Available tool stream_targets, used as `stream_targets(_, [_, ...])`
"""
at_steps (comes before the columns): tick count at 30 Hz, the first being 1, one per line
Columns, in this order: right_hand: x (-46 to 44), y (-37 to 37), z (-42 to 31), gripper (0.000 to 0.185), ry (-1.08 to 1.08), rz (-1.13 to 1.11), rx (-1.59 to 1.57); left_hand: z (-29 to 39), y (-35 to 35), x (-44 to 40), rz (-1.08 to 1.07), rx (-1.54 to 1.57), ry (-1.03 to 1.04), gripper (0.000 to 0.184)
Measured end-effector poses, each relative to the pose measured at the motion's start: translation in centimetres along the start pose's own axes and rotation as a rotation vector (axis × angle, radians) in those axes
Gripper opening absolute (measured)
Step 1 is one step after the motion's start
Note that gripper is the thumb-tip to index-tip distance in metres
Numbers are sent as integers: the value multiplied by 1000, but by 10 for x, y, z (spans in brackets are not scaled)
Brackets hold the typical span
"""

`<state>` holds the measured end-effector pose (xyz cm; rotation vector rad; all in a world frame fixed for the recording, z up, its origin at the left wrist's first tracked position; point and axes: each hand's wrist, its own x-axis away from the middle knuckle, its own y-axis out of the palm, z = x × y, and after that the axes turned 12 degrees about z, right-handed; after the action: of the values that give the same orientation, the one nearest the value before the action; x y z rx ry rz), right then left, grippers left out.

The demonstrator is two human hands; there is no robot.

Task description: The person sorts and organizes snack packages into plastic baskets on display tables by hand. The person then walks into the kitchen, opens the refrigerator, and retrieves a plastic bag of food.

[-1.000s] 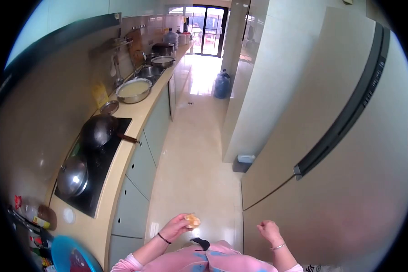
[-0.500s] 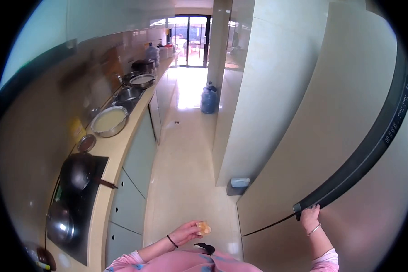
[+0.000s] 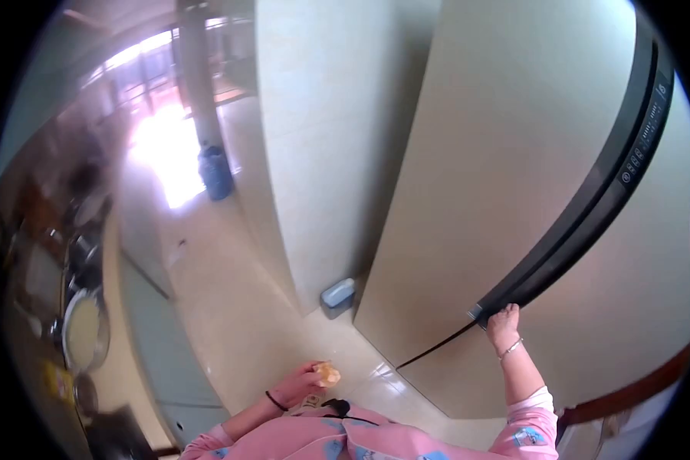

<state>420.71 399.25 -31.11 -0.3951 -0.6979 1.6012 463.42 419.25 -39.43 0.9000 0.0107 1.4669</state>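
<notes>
My left hand (image 3: 297,383) is closed around a small yellow-orange lump (image 3: 327,374), held low in front of my body. What kind of food or object the lump is, I cannot make out. Out to the right, the fingers of my right hand (image 3: 504,326) are hooked on the lower end of a dark handle strip (image 3: 544,264) on a tall, pale refrigerator (image 3: 468,176). A dark gap runs along the strip, which carries a control panel with small symbols. Part of the right fingers is hidden behind the strip's edge.
On the left, a counter (image 3: 123,299) holds a bowl (image 3: 87,330) of pale yellow content, with blurred cookware around it. A small grey bin (image 3: 338,297) stands by the wall corner. Farther back is a blue water jug (image 3: 216,172) on the floor. Brown wood (image 3: 629,395) shows at lower right.
My view has turned to the right, so the counter now lies farther left. The gap along the handle strip looks wider. Both hands keep their holds.
</notes>
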Motion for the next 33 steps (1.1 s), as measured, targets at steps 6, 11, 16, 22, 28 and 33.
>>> stream_targets(6, [41,-39,-11,29,73,-19,-22,57,-29,-33,30,-13,-57,34])
stream_targets(11, [96,-78,-28,31,72,-59,-10,67,-41,-61,-106,5,-98,33])
stream_targets(16, [146,-81,-50,17,189,91,-206,76,-32,-88,-267,20,-160,31])
stream_targets(22, [207,-87,-91,10,374,185,-428,78,-13,-104,-343,-5,-277,32])
stream_targets(28, [253,-94,-126,28,547,-41,-571,74,-1,-115,-432,-50,-308,37])
stream_targets(33, [261,-106,-131,34,793,-290,-632,79,6,-120,-352,-113,-322,36])
